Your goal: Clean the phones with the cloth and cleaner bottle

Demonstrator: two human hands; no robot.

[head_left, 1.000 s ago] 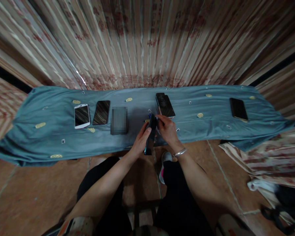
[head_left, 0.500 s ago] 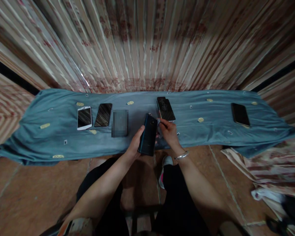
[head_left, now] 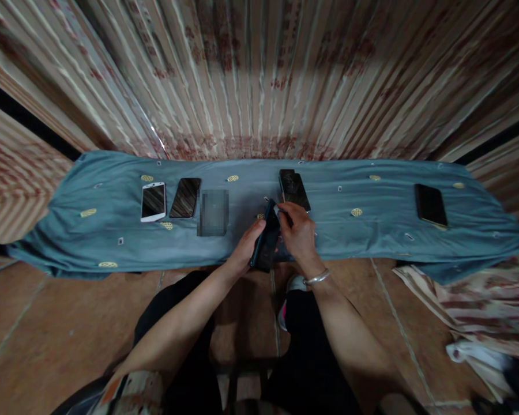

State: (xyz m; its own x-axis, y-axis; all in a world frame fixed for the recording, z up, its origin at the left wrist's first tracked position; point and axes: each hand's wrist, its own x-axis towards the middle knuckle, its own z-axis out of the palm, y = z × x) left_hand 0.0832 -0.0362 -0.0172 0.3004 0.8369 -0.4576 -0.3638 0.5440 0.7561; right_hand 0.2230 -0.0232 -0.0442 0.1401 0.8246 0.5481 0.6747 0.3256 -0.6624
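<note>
From where I stand, the slim, dark rectangular phone with a glossy blue edge (head_left: pixel 264 239) is up in the person's grasp, tilted on its side over the near edge of the bench draped in blue-green patterned cloth (head_left: pixel 350 239). The left hand (head_left: pixel 244 245) has its fingers clamped along the phone's long edge, thumb towards the upper end. The right hand (head_left: pixel 299 230) pinches a small pale scrap, perhaps cloth (head_left: pixel 277 210), against or just beside the top corner; I can't tell which. I'd guess the phone is light enough for one hand, stiff and rather slippery, its glassy faces likely to crack if dropped. The long sides, around the middle, look the surest hold, with a firm but unsqueezing grip.
</note>
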